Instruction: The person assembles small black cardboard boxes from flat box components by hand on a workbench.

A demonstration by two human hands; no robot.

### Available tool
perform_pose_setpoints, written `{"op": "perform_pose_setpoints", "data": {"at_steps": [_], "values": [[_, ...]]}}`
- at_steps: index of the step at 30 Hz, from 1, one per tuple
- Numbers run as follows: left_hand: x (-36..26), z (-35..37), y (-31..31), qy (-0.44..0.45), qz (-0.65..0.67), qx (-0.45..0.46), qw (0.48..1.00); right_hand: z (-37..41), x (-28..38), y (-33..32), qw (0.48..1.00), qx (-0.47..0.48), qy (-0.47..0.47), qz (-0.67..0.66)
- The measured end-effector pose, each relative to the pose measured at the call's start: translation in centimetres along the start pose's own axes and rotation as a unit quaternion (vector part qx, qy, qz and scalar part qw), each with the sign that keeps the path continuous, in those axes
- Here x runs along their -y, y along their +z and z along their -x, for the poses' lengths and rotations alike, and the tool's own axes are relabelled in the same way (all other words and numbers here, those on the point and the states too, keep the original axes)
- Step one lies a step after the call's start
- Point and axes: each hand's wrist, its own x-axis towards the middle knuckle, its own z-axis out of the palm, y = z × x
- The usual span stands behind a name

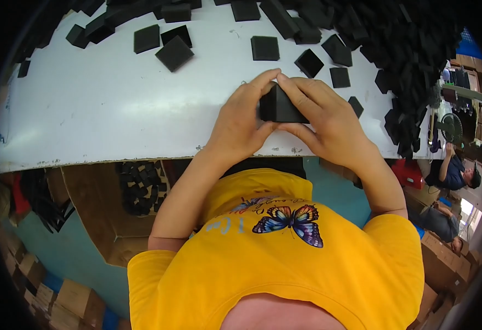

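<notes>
Near the front edge of the white table [114, 118], a black block [285, 106] is held between both hands. My left hand [244, 113] wraps round its left side, with the fingertips at the top and the thumb below. My right hand [323, 113] covers its right side, fingers over the upper edge and thumb along the lower edge. The fingertips of both hands meet above the block. Part of the block is hidden under the right hand. Just beyond the hands lie loose black blocks, among them one square block [265, 48].
A large heap of black blocks [411, 44] covers the right side of the table. More blocks [175, 55] lie at the back. Below the front edge is an open cardboard box [95, 220] with black pieces inside. Two other people [452, 173] are at the far right.
</notes>
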Motion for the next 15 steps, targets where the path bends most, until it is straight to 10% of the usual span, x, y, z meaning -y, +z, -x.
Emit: {"op": "perform_pose_setpoints", "data": {"at_steps": [15], "values": [[0.0,-0.1,-0.4,-0.013,-0.042,0.040,0.998,1.4,0.0,3.0,0.993,-0.024,0.034,0.113]]}}
